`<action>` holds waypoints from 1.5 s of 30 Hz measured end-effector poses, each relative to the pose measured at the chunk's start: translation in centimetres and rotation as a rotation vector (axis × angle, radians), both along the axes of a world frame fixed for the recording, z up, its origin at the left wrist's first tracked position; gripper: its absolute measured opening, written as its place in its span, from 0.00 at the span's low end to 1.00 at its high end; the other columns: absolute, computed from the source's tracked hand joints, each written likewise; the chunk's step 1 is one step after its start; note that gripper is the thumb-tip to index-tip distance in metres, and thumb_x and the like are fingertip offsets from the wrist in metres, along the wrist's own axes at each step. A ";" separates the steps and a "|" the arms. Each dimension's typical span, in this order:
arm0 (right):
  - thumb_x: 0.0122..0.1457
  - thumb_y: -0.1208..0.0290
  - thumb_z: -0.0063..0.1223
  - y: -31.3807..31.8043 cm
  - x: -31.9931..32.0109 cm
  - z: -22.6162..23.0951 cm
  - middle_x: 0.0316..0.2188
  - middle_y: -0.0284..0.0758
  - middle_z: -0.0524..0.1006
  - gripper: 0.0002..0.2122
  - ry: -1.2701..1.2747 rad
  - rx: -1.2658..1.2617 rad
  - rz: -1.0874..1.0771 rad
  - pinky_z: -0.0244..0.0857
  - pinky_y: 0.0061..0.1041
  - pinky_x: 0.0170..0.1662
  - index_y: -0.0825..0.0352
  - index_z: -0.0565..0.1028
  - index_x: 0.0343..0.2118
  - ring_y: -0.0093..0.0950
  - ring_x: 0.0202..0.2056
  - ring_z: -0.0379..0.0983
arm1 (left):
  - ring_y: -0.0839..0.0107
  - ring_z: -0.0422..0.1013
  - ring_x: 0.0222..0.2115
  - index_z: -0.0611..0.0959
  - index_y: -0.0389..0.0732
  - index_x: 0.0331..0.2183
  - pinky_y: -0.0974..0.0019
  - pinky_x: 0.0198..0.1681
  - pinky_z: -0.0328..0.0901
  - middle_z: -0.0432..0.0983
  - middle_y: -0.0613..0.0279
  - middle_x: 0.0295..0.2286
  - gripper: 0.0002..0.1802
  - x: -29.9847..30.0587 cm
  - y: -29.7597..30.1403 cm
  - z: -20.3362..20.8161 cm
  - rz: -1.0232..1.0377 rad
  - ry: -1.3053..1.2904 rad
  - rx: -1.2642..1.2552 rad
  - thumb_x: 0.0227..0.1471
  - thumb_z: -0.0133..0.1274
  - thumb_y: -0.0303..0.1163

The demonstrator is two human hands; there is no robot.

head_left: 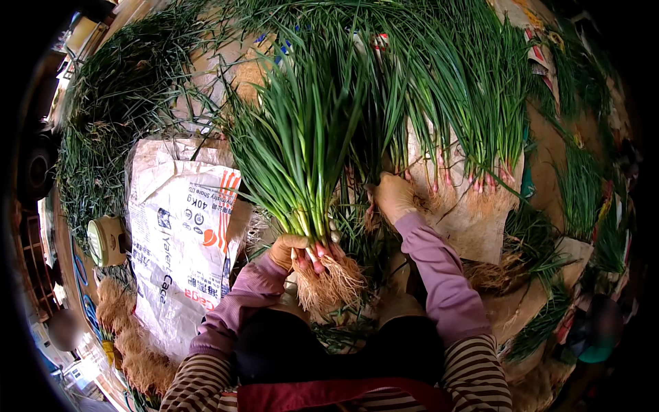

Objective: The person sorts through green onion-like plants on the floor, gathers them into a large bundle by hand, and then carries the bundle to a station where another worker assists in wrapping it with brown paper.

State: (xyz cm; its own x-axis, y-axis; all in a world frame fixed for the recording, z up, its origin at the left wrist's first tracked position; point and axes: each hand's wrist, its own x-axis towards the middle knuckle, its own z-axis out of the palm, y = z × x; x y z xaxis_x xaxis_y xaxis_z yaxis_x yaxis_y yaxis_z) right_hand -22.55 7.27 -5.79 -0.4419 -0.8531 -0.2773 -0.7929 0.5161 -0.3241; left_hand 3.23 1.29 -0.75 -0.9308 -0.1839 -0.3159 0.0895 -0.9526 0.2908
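My left hand (288, 250) is closed around a thick bunch of scallions (302, 151) just above the roots. Its long green leaves fan away from me, and the pinkish bases and tangled tan roots hang over my lap. To the right, my right hand (395, 197) is closed at the root end of a few more scallions (373, 206), lower than the bunch. Its fingertips are partly hidden. Beside that hand, a row of scallions (480, 130) with pink bases lies on a pale sack sheet (473, 230).
A white printed sack (182, 240) lies at left, next to a pale green container (106, 242). Root-ended bundles (130, 329) and a blue hose (81, 271) are at lower left. Loose greens (123, 103) heap up at far left; more scallions (576, 185) lie at far right.
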 end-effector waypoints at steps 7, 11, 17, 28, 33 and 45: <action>0.55 0.71 0.49 3.4 1.1 2.4 0.21 0.34 0.75 0.07 -0.981 -0.190 -0.358 0.64 0.21 0.23 0.69 0.75 0.31 0.21 0.20 0.67 | 0.54 0.74 0.27 0.72 0.25 0.39 0.62 0.27 0.72 0.74 0.45 0.32 0.22 1.9 0.8 -1.7 -0.010 -0.103 0.109 0.45 0.51 0.33; 0.55 0.71 0.48 4.7 4.1 4.6 0.19 0.34 0.71 0.07 -0.917 -0.301 -0.069 0.61 0.24 0.22 0.69 0.74 0.28 0.23 0.19 0.64 | 0.53 0.74 0.22 0.77 0.26 0.33 0.56 0.30 0.71 0.75 0.47 0.26 0.20 0.2 1.2 -0.7 -0.088 -0.226 0.078 0.43 0.50 0.35; 0.54 0.71 0.47 3.6 8.7 5.4 0.17 0.44 0.68 0.10 -0.634 -0.417 0.017 0.59 0.35 0.25 0.70 0.65 0.21 0.42 0.20 0.64 | 0.55 0.74 0.25 0.76 0.26 0.33 0.59 0.28 0.72 0.75 0.46 0.28 0.17 1.1 1.3 -1.7 -0.062 -0.170 0.177 0.47 0.47 0.32; 0.50 0.64 0.51 3.9 2.8 1.4 0.23 0.47 0.75 0.13 -0.367 0.075 -0.065 0.67 0.33 0.30 0.72 0.75 0.29 0.40 0.24 0.73 | 0.56 0.73 0.24 0.68 0.31 0.43 0.58 0.22 0.71 0.69 0.49 0.31 0.30 1.7 -0.2 0.7 0.172 -0.029 -0.066 0.35 0.56 0.33; 0.52 0.67 0.49 0.6 -0.1 -2.0 0.21 0.46 0.74 0.10 0.087 0.063 0.126 0.66 0.36 0.27 0.71 0.74 0.26 0.39 0.22 0.73 | 0.59 0.74 0.19 0.74 0.28 0.38 0.65 0.22 0.71 0.76 0.49 0.28 0.23 0.7 0.1 -0.4 0.099 -0.189 -0.001 0.40 0.54 0.34; 0.57 0.63 0.47 3.0 4.4 5.3 0.14 0.28 0.70 0.12 -0.992 -0.216 -0.339 0.55 0.15 0.18 0.66 0.74 0.24 0.15 0.15 0.62 | 0.51 0.74 0.27 0.73 0.22 0.36 0.55 0.35 0.71 0.75 0.42 0.30 0.19 1.1 1.3 -2.0 0.052 -0.097 0.232 0.47 0.48 0.31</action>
